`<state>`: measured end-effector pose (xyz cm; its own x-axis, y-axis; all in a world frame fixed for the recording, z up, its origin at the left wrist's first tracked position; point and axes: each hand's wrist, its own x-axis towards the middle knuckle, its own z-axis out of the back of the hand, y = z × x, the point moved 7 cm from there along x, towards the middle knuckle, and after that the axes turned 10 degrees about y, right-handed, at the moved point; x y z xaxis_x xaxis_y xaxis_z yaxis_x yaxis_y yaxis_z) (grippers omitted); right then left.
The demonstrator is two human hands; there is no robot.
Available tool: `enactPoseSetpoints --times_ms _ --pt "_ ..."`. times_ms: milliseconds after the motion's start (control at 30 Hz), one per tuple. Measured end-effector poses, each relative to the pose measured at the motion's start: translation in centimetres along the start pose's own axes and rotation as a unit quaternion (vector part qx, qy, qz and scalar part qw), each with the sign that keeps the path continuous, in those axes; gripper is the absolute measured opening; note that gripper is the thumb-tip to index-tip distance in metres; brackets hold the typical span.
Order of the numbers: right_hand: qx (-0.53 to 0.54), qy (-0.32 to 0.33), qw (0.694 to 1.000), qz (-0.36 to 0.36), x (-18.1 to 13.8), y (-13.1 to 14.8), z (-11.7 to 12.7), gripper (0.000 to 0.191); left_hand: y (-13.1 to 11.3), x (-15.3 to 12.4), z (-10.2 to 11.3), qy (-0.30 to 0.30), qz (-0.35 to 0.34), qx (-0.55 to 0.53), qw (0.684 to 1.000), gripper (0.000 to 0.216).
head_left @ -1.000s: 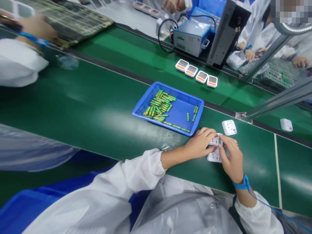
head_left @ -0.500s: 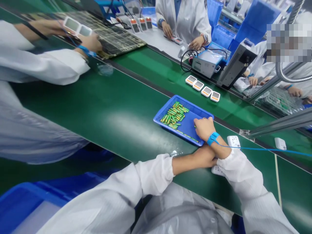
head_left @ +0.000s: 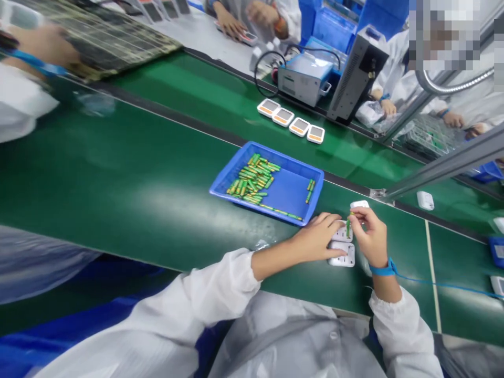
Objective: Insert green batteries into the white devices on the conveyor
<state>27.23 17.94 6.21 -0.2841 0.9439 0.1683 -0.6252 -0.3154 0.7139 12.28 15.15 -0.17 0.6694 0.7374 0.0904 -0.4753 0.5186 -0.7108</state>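
Observation:
My right hand [head_left: 371, 236] pinches a green battery [head_left: 348, 228] between thumb and fingertips, over a white square device [head_left: 340, 234] lying back side up. My left hand [head_left: 317, 239] rests with fingers spread, fingertips at that device and the thumb on a second white device [head_left: 342, 256] just below it. Another white device [head_left: 359, 204] lies behind, partly hidden by my right hand. To the left stands a blue tray [head_left: 271, 211] with a heap of green batteries [head_left: 252, 178] on its left side and a few along its right and front edges.
Several white devices with screens [head_left: 283, 116] lie in a row across the dark rail. Behind them stands a blue-grey instrument box [head_left: 303, 79]. A metal post [head_left: 441, 173] slants in at right. A blue wrist cord [head_left: 444, 285] trails rightward. Co-workers' hands [head_left: 232, 23] are beyond and at left.
My right hand has left the tray with a battery and come to the white devices. My left hand, crossed under the right arm before, now lies spread on them. The view has shifted.

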Motion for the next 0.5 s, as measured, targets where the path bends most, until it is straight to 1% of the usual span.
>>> enactPoseSetpoints --times_ms 33,100,167,233,333,433,500 --pt "-0.013 -0.008 1.0 -0.022 -1.4 -1.3 0.5 0.019 -0.2 -0.2 -0.1 0.007 -0.004 0.008 1.0 0.095" --pt "-0.029 -0.002 0.998 -0.049 -3.3 -3.3 0.7 0.019 -0.5 -0.6 -0.5 0.023 -0.005 0.037 0.999 0.117" --pt "-0.035 0.011 0.998 -0.053 -4.2 -4.4 0.3 0.019 -0.6 -0.9 -1.3 0.038 -0.001 0.07 0.997 0.128" --pt "-0.043 0.016 0.998 -0.038 -4.3 -4.7 -0.2 0.02 -0.5 -1.0 -1.9 0.047 0.007 0.093 0.995 0.127" --pt "-0.079 0.023 0.997 -0.006 -4.3 -4.5 -1.0 0.025 -0.4 -1.0 -2.3 0.049 0.019 0.11 0.993 0.124" --pt "-0.134 0.048 0.99 0.022 -5.1 -4.2 -2.0 0.034 -0.5 -0.9 -2.3 0.045 0.026 0.113 0.992 0.121" --pt "-0.167 0.071 0.983 0.025 -6.1 -4.2 -2.7 0.042 -0.6 -0.9 -2.3 0.043 0.027 0.108 0.993 0.119"
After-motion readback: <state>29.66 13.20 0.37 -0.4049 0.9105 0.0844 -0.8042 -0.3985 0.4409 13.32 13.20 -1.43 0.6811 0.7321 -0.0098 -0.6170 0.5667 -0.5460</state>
